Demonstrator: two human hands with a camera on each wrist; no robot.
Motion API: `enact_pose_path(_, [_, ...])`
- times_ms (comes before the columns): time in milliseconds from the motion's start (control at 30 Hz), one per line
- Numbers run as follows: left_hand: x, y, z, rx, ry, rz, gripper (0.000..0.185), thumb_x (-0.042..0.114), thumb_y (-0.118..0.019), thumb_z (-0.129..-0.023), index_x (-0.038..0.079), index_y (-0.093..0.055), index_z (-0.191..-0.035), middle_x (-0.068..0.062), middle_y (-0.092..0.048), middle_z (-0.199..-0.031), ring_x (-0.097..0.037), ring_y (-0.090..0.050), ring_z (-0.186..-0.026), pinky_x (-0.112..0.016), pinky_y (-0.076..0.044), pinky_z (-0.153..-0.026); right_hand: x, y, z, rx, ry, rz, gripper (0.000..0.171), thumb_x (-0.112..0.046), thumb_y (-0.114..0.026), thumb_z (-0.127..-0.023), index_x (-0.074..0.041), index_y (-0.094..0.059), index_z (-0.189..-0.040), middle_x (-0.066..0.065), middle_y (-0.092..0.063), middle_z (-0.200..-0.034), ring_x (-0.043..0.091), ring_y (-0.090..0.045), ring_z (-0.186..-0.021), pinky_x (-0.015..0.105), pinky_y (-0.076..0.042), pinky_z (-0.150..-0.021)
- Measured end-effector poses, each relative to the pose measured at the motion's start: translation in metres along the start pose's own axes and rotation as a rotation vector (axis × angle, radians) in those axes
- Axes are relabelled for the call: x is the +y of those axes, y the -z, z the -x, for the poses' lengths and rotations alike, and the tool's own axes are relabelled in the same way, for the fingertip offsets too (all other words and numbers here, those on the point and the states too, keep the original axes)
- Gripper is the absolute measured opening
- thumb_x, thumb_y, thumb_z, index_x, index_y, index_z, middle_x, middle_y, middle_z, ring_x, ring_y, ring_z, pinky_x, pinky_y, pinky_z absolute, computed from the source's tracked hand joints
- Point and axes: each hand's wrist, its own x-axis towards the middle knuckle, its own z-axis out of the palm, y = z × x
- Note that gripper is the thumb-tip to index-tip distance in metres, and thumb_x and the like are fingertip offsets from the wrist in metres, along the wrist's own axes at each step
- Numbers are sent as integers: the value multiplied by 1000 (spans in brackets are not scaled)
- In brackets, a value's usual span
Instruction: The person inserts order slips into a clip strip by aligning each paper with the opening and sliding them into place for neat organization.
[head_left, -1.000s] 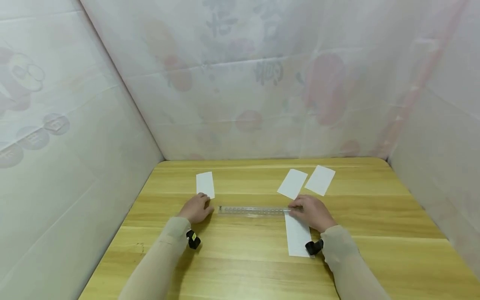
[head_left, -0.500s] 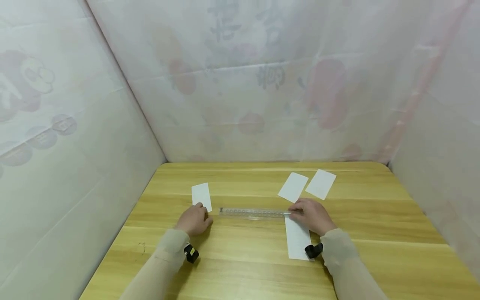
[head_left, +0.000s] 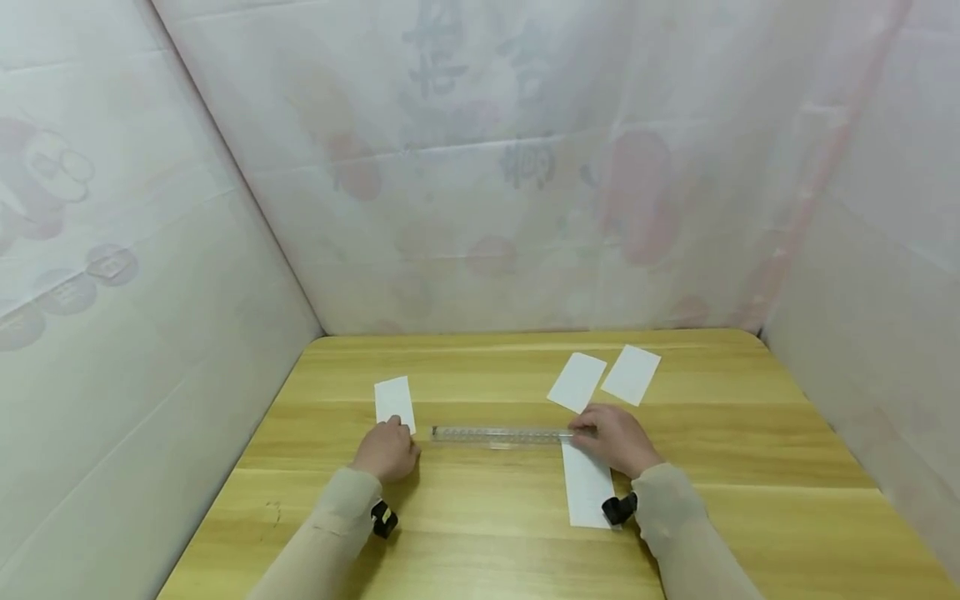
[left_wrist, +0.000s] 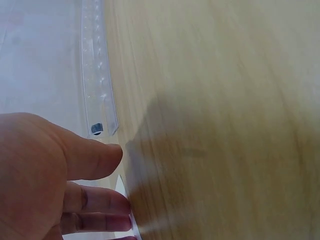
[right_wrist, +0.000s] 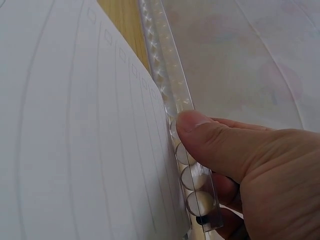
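A long clear plastic strip [head_left: 498, 437] with a row of round shapes along it lies crosswise on the table. My right hand [head_left: 617, 437] pinches its right end, thumb on the near side in the right wrist view. Below that end lies a lined white sheet [head_left: 587, 487], printed with small boxes; its far end meets the strip. My left hand [head_left: 386, 450] touches the near edge of a small white card [head_left: 394, 400] with its fingertips. In the left wrist view the thumb is just short of the strip's dark-marked left end, apart from it.
Two more white cards, a left one [head_left: 577, 382] and a right one [head_left: 632, 375], lie near the back right, beyond my right hand. The wooden table [head_left: 480, 542] is bordered by pale printed sheets at the back [head_left: 450, 292] and both sides.
My left hand has slid the small white card towards me and slightly left. The right hand keeps its hold on the strip, which stays in place. The head view has shifted a little.
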Motion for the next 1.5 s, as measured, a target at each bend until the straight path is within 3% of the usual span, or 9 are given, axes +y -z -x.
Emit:
enact_pose_path(400, [-3,-2,1,17,10,28,27,23,-61,-92,-4,-61,-89,-10,-49,-84,-27,-52,-73,-42,-49,-67,1,-6,-2,34,18,7,15,-25,-80,-79,-24,-77,-94,-17,-63,-87,8,-60,-81,36,-51,-75])
enact_pose_path(633, [3,-7,2,29,-10,66,31,24,-62,-92,-6,-62,-95,-13,-53,-94,-27,-56,-79,-42,-51,-73,8,3,-6,26,-3,18,15,-24,-80,-79,-23,-77,-94,-15,-64,-88,10,-61,-82,36,-51,-76])
enact_pose_path(833, [12,-7,10,36,-35,71,32,25,-63,-92,-7,-60,-94,-12,-51,-91,-26,-54,-77,-42,-50,-70,15,7,-7,31,-5,15,15,-24,-79,-80,-22,-76,-95,-14,-65,-89,11,-62,-83,38,-51,-76])
enact_pose_path(1033, [9,-14,22,77,-34,58,36,28,-64,-91,-7,-60,-97,-9,-51,-88,-23,-52,-75,-40,-49,-68,15,2,-8,34,2,-5,13,-24,-80,-80,-23,-77,-93,-17,-64,-88,8,-61,-82,35,-51,-76])
enact_pose_path(1267, [3,-19,25,182,92,194,28,29,-66,-90,1,-62,-90,-5,-53,-86,-18,-51,-73,-36,-48,-64,10,-1,-7,30,-11,-13,12,-24,-80,-79,-24,-77,-91,-18,-63,-86,7,-60,-80,34,-50,-74])
enact_pose_path(1400, [0,-16,20,322,195,207,36,32,-65,-91,-4,-59,-87,-11,-51,-80,-23,-50,-69,-39,-47,-57,8,1,-7,31,0,-11,12,-23,-80,-80,-24,-76,-90,-18,-63,-86,7,-60,-80,34,-51,-74])
enact_pose_path(1500, [-2,-15,13,372,278,194,49,39,-63,-91,-10,-56,-89,-16,-50,-80,-29,-50,-70,-42,-46,-54,8,3,-7,40,5,-6,12,-22,-80,-80,-23,-76,-91,-17,-63,-86,8,-60,-80,35,-51,-74])
